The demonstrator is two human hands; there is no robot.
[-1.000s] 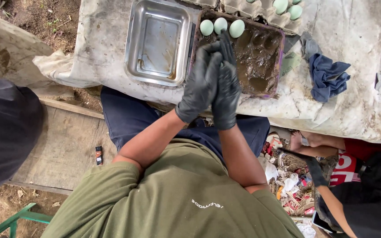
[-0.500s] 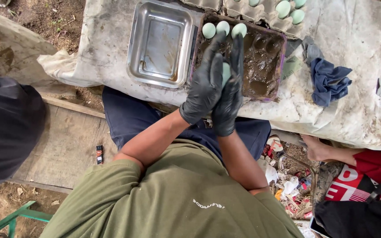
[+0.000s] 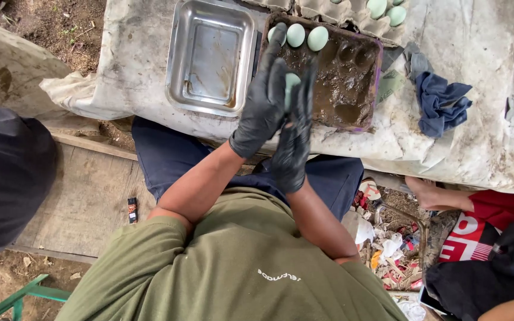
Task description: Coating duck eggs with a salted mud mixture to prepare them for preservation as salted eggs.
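Your two hands, both in black gloves, meet palm to palm over the near edge of the table, and a pale green egg (image 3: 291, 85) is pressed between them: the left hand (image 3: 264, 101) lies flat against one side with its fingers stretched upward, the right hand (image 3: 294, 139) closes against the other, so only a sliver of shell shows in the gap. Neither hand is clenched; the fingers are extended and laid along the egg, a hold that spreads the wet mud over the shell without squeezing it hard. You keep the egg right above the muddy tray (image 3: 334, 83), so that whatever drips falls back into the dark slurry and not on the cloth. At the far rim of that tray three more pale eggs (image 3: 306, 37) sit in a row, touching one another, close at hand. The steel tray (image 3: 209, 56) stands just beside the muddy one on your left, holding no eggs, only smears. Beyond both, a grey egg carton (image 3: 352, 15) holds a few more green eggs. A crumpled blue rag (image 3: 441, 101) lies to the right on the stained table cover (image 3: 483, 148), near enough to wipe a glove. At the lower right, another person's arm (image 3: 435, 193) in a red sleeve shows below the table edge, well apart from your hands.
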